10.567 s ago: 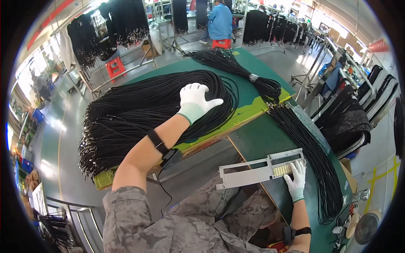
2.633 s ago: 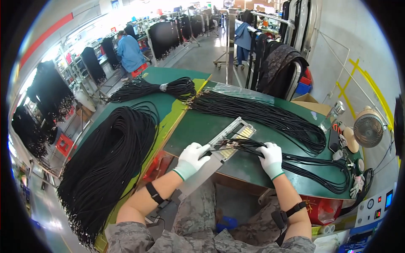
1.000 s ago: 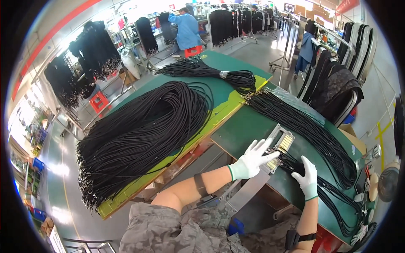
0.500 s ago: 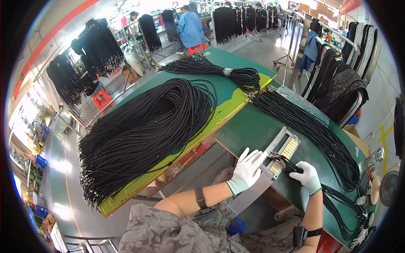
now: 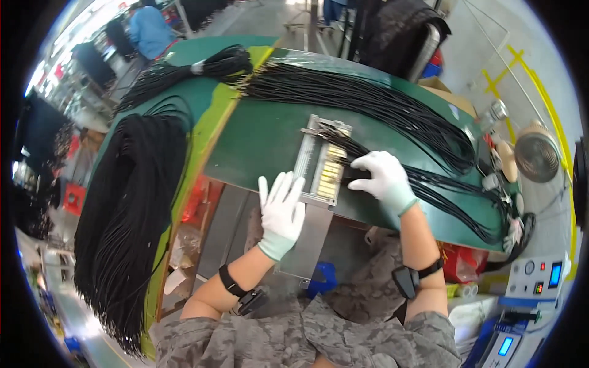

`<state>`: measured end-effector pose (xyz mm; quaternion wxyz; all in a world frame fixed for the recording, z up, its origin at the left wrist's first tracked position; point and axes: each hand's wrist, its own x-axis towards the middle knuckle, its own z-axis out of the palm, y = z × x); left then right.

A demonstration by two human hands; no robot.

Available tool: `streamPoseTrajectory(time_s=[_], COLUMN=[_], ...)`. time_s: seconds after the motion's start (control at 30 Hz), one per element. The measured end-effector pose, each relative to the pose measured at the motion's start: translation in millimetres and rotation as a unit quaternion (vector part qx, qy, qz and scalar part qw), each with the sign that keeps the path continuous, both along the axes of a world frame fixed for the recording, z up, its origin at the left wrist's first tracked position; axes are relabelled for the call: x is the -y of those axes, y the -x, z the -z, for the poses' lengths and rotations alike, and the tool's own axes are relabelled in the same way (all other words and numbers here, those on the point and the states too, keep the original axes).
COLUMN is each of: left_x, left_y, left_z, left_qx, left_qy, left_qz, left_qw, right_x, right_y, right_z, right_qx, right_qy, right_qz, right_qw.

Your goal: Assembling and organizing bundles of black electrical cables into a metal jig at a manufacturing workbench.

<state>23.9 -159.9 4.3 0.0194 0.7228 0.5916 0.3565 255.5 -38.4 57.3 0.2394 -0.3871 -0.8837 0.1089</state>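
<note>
A grey metal fixture [image 5: 305, 161] with a row of yellow blocks lies on the green table. Across its far end rest the ends of a bunch of black cables [image 5: 347, 145], which runs right, partly hidden by my right hand. My white-gloved left hand [image 5: 282, 211] is beside the fixture's near left corner, open with fingers stretched. Over the cables to the right of the fixture is my gloved right hand [image 5: 381, 178], its thumb and fingers apart with nothing gripped between them.
A long bundle of black cables [image 5: 368, 101] lies along the table's far side. Another large heap [image 5: 129, 202] covers the yellow-edged table at left, near a tied bundle [image 5: 178, 70]. A fan [image 5: 537, 153] stands at right, above devices with lit displays [image 5: 540, 276].
The view has turned right. My right hand has let go of the cables and opened. The cable ends now lie toward the fixture's far end. My left hand has moved back along the fixture's side.
</note>
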Motion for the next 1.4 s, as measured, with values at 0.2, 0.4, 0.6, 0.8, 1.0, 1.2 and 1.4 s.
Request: streamPoseTrajectory(time_s=[0.2, 0.4, 0.6, 0.8, 1.0, 1.2, 1.4], left_x=[5.6, -8.4, -39.8, -49.1, -48.0, -54.3, -62.6], left_y=[-4.3, -3.2, 6.1, 7.4, 36.6, 46.8, 50.4], left_z=[-3.1, -18.2, -5.8, -6.8, -1.8, 5.9, 22.3], left_qx=[-0.004, 0.091, 0.211, 0.187, 0.182, 0.086, 0.06], left_qy=[0.02, -0.018, 0.028, 0.052, 0.1, 0.072, 0.054], left_qz=[0.023, 0.032, 0.022, 0.205, 0.137, 0.128, 0.139], left_qw=[1.0, 0.995, 0.977, 0.959, 0.969, 0.985, 0.987], right_x=[-9.6, 10.4, 14.4, 31.6, 14.5, 14.4, 13.1], right_y=[-4.0, -8.3, 47.2, 37.5, 10.3, 22.7, 16.4], right_z=[16.2, -3.7, 20.5, 22.9, 35.9, 40.8, 40.2], right_qx=[0.012, -0.063, -0.091, -0.065, -0.048, -0.045, -0.004], right_qy=[-0.009, -0.036, -0.022, 0.094, 0.113, 0.097, 0.113], right_qz=[0.06, -0.027, -0.086, -0.024, -0.024, -0.015, -0.018], right_qw=[0.998, 0.997, 0.992, 0.993, 0.992, 0.994, 0.993])
